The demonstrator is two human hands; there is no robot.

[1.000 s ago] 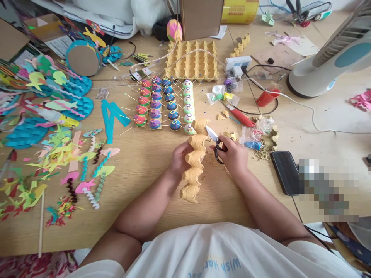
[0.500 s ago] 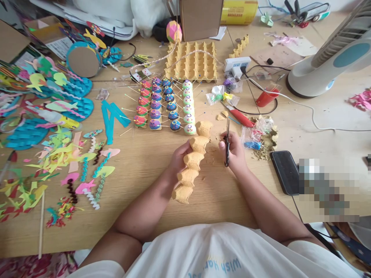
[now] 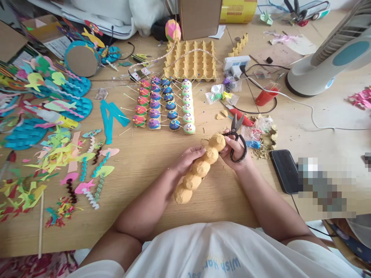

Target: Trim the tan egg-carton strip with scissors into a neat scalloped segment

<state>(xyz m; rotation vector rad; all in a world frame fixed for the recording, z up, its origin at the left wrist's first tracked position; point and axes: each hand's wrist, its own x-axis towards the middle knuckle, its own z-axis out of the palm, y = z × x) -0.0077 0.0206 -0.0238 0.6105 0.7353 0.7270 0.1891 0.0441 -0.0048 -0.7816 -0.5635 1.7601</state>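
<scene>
In my left hand [image 3: 188, 159] is a strip of tan egg carton [image 3: 201, 168], its rounded cup bottoms turned up and running diagonally toward my body. My right hand [image 3: 234, 150] holds black-handled scissors [image 3: 238, 135], blades apart and pointing away from me; its fingertips also touch the strip's far end. Beyond my hands stand caterpillar rows made of carton cups: a red row [image 3: 141, 110], a purple row [image 3: 154, 113], a dark blue row [image 3: 173, 114] and a white row [image 3: 188, 108]. Pins stick out from them.
An egg tray [image 3: 189, 61] lies at the back. To the right are a red-handled tool [image 3: 242, 117], carton scraps [image 3: 270, 137], a phone [image 3: 284, 171] and a white fan [image 3: 327, 61]. Blue paper strips [image 3: 108, 121] and paper fish [image 3: 84, 187] cover the left side.
The strip has rolled so its rounded bottoms face up, and its far end has shifted right to my right hand. The scissors have turned and their blades have opened.
</scene>
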